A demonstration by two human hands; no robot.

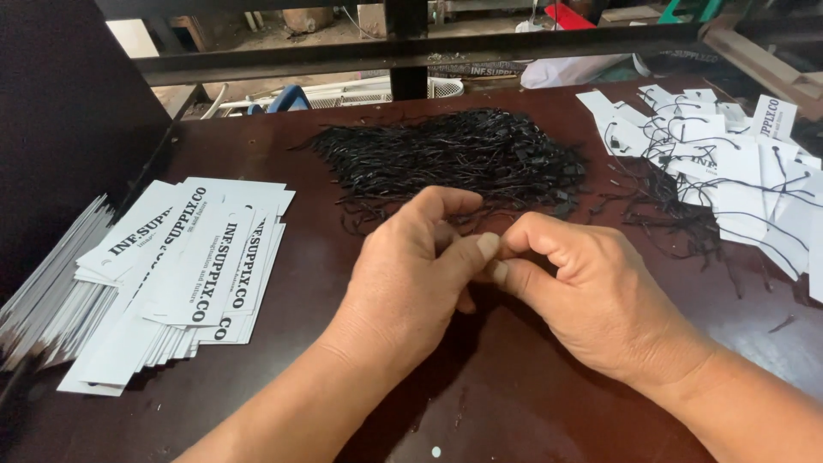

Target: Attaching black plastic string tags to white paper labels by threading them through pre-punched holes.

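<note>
Setting: dark brown wooden desk (514, 403), scuffed and glossy, under a black metal rail (411, 51); cluttered workshop floor beyond, blurred.

Left hand (411, 274): raised just above the desk at centre, fingers curled inward, thumb tip pressed against the right thumb; pinched together on something too small or too hidden to make out.

Right hand (591, 291): mirrored beside the left, fingers curled, thumb and forefinger closed at the meeting point; touching the left hand at the fingertips.

Between the fingertips: perhaps a thin black string, but cannot tell; hidden by the fingers.

Heap of thin black string loops with small plastic fasteners (454, 159): lying on the desk just behind both hands, spread wide across the middle, loose ends trailing toward the knuckles.

Stack of long white paper tags with black print (189, 266): on the left side of the desk, fanned and overlapping, well apart from the left hand; no strings on them.

Second fanned stack of white cards (43, 291): edge-on at the far left, touching the printed stack.

Pile of white tags already threaded with black strings (729, 171): at the right rear of the desk, jumbled, strings trailing across them and onto the wood, near but clear of the right hand.

White plastic basket (386, 90): beyond the desk's far edge, partly hidden by the rail.
</note>
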